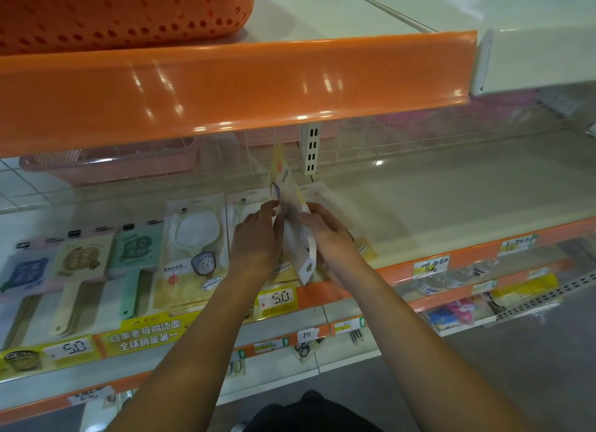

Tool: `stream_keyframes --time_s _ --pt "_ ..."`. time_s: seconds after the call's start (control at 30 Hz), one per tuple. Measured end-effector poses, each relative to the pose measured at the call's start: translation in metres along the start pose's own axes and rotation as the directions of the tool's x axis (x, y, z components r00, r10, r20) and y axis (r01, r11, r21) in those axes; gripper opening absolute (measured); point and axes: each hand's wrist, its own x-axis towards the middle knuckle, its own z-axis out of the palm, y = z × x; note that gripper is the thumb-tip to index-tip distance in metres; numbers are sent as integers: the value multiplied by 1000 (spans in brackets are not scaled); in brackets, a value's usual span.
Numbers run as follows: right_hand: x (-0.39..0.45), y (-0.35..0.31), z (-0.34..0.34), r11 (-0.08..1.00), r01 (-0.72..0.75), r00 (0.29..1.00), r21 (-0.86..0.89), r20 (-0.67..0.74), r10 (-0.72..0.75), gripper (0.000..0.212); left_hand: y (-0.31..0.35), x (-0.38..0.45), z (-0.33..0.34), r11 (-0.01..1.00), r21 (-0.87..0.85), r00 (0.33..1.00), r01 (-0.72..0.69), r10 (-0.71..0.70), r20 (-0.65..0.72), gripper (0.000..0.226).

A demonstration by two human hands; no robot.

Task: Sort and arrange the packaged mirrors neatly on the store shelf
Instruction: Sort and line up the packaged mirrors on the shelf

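Both my hands hold a packaged mirror [292,212] upright on its edge above the middle shelf [451,206]. My left hand [256,238] pinches its left side and my right hand [325,235] grips its right side. Its white hang tab points down toward the shelf's front edge. Flat on the shelf to the left lies a yellow packaged mirror with a rabbit picture [190,251]. Another package [245,209] lies partly hidden under my hands. Further left sit green [134,264], beige [77,277] and blue [22,280] packaged hand mirrors in a row.
An orange shelf lip [225,86] overhangs above, with an orange perforated basket [122,9] on top. A pink basket [109,164] stands at the back left. Price tags [279,299] line the front edge. The right half of the shelf is bare. Lower shelves [467,302] hold small goods.
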Motion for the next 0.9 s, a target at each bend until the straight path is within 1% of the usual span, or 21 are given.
stream_keyframes --time_s 0.1,0.17,0.23,0.3,0.33,0.37,0.4,0.43,0.47,0.53,0.57,0.6,0.63,0.67,0.7,0.73,0.8,0.9 --pt "-2 -2 0 999 15 1000 -34 15 -15 25 1 1 1 1000 4 1000 -11 11 -4 37" --pt "-2 -4 2 999 16 1000 -45 -7 -16 29 2 0 1 1000 -4 1000 -15 15 -4 38" --pt "0 -5 2 999 1 1000 43 -18 0 24 3 -2 1 998 -56 1000 16 -16 2 39" --pt "2 -3 1 989 -16 999 149 -45 23 24 4 -2 0 987 -145 998 68 -68 7 39" --pt "4 -2 0 990 -9 997 138 -75 20 27 4 -2 -1 979 -184 996 87 -88 5 38" --pt "5 -1 -2 998 6 993 60 -117 1 27 3 -1 -2 973 -209 995 96 -99 -2 37" --pt "6 1 -4 996 36 986 -75 -162 -48 24 3 -1 -3 971 -219 995 99 -104 -8 38" --pt "6 1 -5 972 75 974 -224 -191 -119 15 3 -1 -4 971 -216 995 99 -104 -11 40" --pt "7 1 -6 929 103 964 -355 -194 -180 14 3 -1 -5 974 -206 995 97 -101 -11 42" --pt "6 1 -4 806 156 944 -572 -155 -292 48 5 -2 -5 976 -197 995 92 -97 -15 41" --pt "6 4 -1 725 191 927 -661 -121 -355 59 6 -2 -5 976 -200 995 92 -97 -16 41" --pt "7 9 1 623 231 903 -747 -74 -423 62 7 -2 -4 975 -204 995 93 -98 -17 40" --pt "8 13 3 503 239 882 -831 -31 -469 62 8 -1 -4 975 -205 995 90 -96 -18 39" --pt "10 17 5 396 220 870 -892 -4 -493 59 8 -1 -4 976 -199 996 86 -92 -19 39" --pt "10 20 7 323 186 867 -928 1 -498 57 8 0 -5 979 -188 996 79 -85 -22 38" --pt "10 21 9 274 156 866 -949 -2 -500 58 8 0 -6 982 -178 997 71 -77 -27 38" --pt "8 23 10 212 120 874 -970 2 -485 73 7 1 -9 983 -174 998 51 -58 -37 37" --pt "5 23 11 195 83 895 -977 -13 -446 97 7 1 -11 979 -198 997 42 -54 -55 35"
